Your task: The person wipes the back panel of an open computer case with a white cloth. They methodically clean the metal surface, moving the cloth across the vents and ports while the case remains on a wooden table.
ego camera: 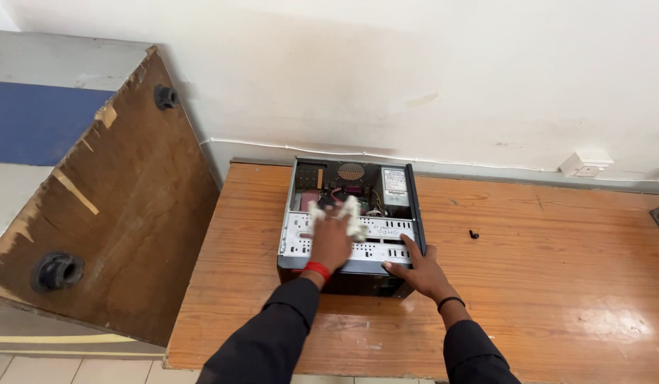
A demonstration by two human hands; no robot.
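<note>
Cloth (352, 215) half-hidden under left hand (331, 242) — computer case (408, 206) open.

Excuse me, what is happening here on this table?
A person in dark sleeves works on an open computer case lying on a wooden table. The left hand presses a white cloth onto the metal drive bays inside the case. The right hand rests flat on the case's near right corner, steadying it. A small black screw lies on the table to the right. A worn wooden board leans at the left.
</note>
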